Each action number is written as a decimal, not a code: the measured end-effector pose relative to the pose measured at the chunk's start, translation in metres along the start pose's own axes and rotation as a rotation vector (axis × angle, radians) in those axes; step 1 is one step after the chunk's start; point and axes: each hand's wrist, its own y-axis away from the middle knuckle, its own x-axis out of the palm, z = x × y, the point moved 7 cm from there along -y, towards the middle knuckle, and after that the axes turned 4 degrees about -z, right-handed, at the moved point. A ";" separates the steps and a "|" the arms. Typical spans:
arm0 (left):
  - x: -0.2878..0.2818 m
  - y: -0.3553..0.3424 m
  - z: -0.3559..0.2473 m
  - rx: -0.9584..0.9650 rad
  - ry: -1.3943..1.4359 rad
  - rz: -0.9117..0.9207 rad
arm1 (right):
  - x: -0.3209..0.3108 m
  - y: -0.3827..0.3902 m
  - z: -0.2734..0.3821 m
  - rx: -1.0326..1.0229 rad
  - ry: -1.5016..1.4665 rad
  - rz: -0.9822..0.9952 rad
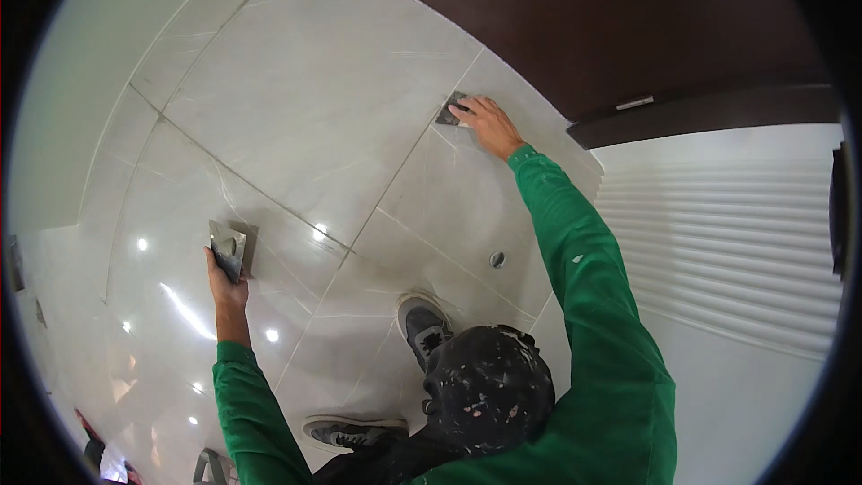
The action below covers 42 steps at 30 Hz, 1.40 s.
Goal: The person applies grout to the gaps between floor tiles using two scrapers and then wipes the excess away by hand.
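Observation:
My left hand [228,295] is closed round a wide, flat scraper [226,247] with a pale, smeared blade. It is held over the floor tiles at the left, casting a shadow beside it. Farther off, my right arm reaches out to the upper middle. There my right hand [488,123] grips a small dark flat spreader [448,110], its fingers over the top. The spreader lies against the glossy floor tile [314,63], on the joint between two tiles. Its exact kind is partly hidden by my fingers.
Dark grout joints [260,175] cross the pale tiles. A round floor drain [497,260] lies right of the middle. A dark brown panel [575,18] stands at the far right, beside a ribbed white surface [727,233]. Below are grey shoes [424,327] and a black, paint-spotted rounded shape [491,386].

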 end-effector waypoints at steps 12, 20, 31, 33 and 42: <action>0.015 0.016 0.007 -0.058 0.053 -0.110 | -0.010 -0.016 -0.050 -0.076 0.228 0.120; 0.031 0.023 0.011 -0.051 0.098 -0.117 | -0.005 -0.019 -0.087 -0.005 0.185 0.238; 0.028 0.028 0.007 -0.059 0.072 -0.184 | -0.006 -0.038 -0.107 0.035 0.161 0.182; 0.015 0.020 0.011 -0.097 0.051 -0.115 | -0.013 -0.033 -0.123 0.020 0.176 0.207; 0.041 0.020 0.013 -0.061 0.070 -0.102 | -0.005 -0.042 -0.141 0.043 0.109 0.128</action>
